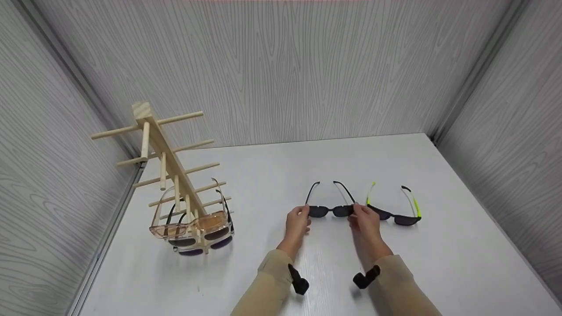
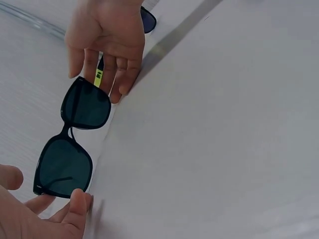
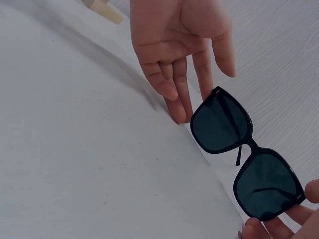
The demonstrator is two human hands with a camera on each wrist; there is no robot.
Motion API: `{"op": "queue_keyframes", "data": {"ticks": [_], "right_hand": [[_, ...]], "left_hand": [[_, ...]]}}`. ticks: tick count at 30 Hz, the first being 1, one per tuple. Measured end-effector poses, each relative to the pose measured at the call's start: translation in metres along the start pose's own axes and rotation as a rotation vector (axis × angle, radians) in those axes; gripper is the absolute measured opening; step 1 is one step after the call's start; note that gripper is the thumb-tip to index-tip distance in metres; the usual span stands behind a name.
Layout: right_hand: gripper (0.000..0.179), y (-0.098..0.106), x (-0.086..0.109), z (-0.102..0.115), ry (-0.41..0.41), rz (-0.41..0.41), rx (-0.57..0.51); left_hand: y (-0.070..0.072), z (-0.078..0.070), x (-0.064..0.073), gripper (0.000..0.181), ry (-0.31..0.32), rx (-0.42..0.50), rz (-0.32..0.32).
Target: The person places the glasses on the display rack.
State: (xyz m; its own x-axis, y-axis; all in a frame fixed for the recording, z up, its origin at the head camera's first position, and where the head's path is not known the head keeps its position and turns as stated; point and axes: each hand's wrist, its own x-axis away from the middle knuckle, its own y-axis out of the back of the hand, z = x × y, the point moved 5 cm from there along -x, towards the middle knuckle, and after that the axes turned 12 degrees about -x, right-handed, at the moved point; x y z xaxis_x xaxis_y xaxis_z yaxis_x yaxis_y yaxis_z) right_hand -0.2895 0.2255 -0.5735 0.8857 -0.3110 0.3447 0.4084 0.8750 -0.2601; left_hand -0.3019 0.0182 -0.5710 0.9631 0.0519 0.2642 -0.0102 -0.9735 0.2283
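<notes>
A pair of black sunglasses (image 1: 319,211) with dark lenses faces me above the white table, its temples unfolded and pointing away. My left hand (image 1: 297,224) grips its left end by the hinge. At the opposite end my right hand (image 1: 369,224) holds the other hinge corner between thumb and fingers. In the left wrist view both dark lenses (image 2: 65,167) show in full between the two hands. Just right of my right hand lies a second pair of sunglasses (image 1: 405,220), dark-lensed with yellow-green temples, also unfolded.
On the left stands a wooden display rack (image 1: 171,153) with pegs sticking out on several levels. Several glasses hang low on it, the top one with a clear orange-tinted frame (image 1: 215,222). Grey wood-grain panels (image 1: 281,70) enclose the white table (image 1: 263,175) at the back and sides.
</notes>
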Motion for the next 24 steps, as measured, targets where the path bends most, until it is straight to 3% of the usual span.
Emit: {"op": "queue_keyframes", "data": {"ticks": [6,12,18,24], "right_hand": [[0.039,-0.001,0.003,0.001,0.008,0.002,0.011],[0.037,0.000,0.006,-0.001,0.010,-0.003,0.003],[0.036,0.007,0.009,-0.001,-0.003,0.012,-0.057],[0.038,0.009,0.016,-0.001,-0.015,0.042,-0.111]], "left_hand": [[0.004,0.005,-0.001,0.034,0.017,0.016,0.004],[0.005,0.008,0.002,0.033,0.029,-0.054,-0.004],[0.006,0.008,0.006,0.033,-0.014,-0.082,0.016],[0.008,0.010,0.012,0.030,-0.043,-0.050,0.041]]}}
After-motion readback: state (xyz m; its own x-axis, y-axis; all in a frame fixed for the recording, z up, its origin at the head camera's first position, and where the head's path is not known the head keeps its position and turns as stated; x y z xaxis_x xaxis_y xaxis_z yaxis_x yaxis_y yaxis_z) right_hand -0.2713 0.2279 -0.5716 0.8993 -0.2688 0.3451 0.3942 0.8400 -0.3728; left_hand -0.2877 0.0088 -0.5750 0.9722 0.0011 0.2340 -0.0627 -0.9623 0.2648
